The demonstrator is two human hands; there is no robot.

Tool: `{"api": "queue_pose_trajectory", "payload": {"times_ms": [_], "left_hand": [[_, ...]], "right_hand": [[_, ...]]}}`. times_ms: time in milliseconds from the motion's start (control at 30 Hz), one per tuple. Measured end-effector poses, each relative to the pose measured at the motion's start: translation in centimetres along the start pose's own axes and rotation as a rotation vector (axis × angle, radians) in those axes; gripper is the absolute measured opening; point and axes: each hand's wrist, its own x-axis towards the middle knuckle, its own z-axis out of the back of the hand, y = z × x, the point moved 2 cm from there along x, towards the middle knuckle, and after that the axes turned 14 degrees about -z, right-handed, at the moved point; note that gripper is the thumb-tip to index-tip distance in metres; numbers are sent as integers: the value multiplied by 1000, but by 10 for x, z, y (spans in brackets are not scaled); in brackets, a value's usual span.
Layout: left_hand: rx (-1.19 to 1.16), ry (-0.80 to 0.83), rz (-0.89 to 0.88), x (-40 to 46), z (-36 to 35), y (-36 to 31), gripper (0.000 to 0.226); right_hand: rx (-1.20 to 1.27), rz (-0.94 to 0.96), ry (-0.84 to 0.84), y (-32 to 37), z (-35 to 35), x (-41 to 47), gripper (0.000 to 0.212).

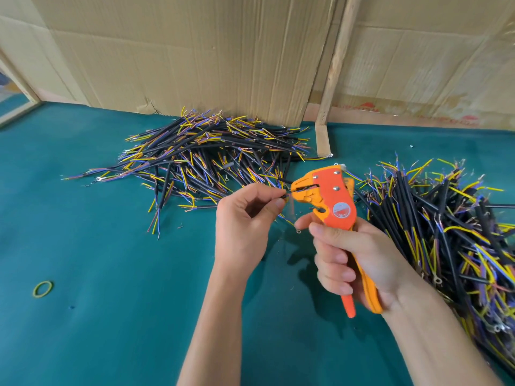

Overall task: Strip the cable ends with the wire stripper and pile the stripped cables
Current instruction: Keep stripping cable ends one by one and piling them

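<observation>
Orange wire stripper (331, 201) sits gripped in the right hand (359, 260). The left hand (245, 221) pinches a black cable (282, 196) at its nose. Cable piles lie far left (206, 157) and right (446, 232).

Teal felt tabletop (97, 316) — creased cardboard sheets (181, 51) behind, wooden post (335, 65), perhaps doorway far left.

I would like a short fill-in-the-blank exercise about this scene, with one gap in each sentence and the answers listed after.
1. The right hand grips the orange wire ____.
2. The left hand pinches a black cable at the tool's ____.
3. The table cover is ____ in colour.
4. A yellow-green rubber ____ lies alone on the cover, left of the arms.

Answers: stripper; jaws; teal; band
</observation>
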Motion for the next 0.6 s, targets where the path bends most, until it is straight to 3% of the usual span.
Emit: {"api": "queue_pose_trajectory", "payload": {"times_ms": [333,467,600], "left_hand": [[96,-60,34,-1,-7,-7,22],[91,-175,52,3,1,-19,21],[132,-118,67,9,-15,-43,12]], "right_hand": [[83,31,85,-6,2,1,42],[146,54,-34,-7,10,1,44],[171,23,-27,-10,8,3,44]]}}
